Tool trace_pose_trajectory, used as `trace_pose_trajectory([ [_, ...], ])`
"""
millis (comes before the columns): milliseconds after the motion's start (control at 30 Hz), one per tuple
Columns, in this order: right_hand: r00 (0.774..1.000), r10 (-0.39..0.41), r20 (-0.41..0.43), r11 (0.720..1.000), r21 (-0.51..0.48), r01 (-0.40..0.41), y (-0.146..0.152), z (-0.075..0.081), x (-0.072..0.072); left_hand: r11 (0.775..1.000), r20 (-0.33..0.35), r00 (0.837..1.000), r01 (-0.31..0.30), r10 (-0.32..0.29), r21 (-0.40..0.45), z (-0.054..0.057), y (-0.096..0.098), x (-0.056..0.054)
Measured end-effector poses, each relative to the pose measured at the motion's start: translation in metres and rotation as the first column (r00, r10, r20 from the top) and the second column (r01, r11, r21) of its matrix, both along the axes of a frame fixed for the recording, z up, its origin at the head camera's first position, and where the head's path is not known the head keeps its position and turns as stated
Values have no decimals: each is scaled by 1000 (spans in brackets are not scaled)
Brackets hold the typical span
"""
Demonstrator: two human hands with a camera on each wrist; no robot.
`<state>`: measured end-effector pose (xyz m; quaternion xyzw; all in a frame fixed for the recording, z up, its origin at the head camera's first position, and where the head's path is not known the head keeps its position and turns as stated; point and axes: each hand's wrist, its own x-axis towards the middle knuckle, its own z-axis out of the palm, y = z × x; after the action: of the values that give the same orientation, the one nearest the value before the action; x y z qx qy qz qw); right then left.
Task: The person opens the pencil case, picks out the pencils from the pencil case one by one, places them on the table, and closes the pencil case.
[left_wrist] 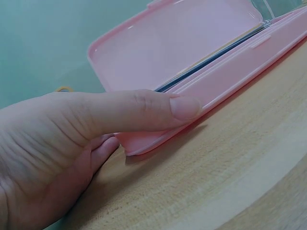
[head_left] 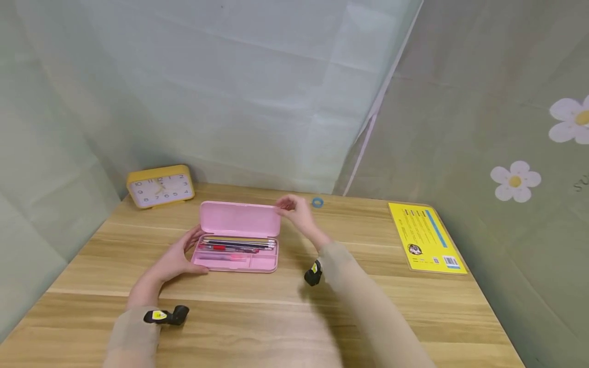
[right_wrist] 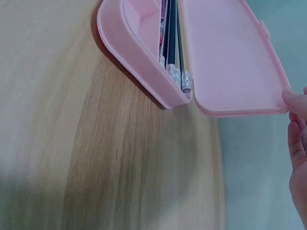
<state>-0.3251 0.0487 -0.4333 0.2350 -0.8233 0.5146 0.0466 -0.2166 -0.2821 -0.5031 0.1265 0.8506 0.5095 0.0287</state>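
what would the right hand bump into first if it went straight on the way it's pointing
Most likely the open lid of the pink pencil case: the right hand points up and left in the head view, its thumb at the lid's corner. Exact depth is hard to judge.

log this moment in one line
left hand: holds pencil case | right hand: pinches lid at corner | lid: open | pencils: inside
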Motion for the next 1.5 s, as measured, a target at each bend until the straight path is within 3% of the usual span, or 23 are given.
trace_pose_trajectory([
  [267, 998, -31, 56, 999, -25, 32, 3, -10, -3, 1000, 9, 1000, 2, -2, 6, 0, 1, 0],
  [467, 992, -43, 118, 999, 12, 42, 8, -21, -5, 999, 39, 999, -20, 21, -27, 5, 1, 2],
  [1033, 964, -23, 264, 998, 55, 9, 10, -39, -7, 999, 54, 998, -27, 29, -29, 6, 1, 2],
  [1500, 961, -28, 276, 998, 69, 9, 8, -38, -3, 999, 49, 998, -27, 29, -29, 5, 1, 1],
])
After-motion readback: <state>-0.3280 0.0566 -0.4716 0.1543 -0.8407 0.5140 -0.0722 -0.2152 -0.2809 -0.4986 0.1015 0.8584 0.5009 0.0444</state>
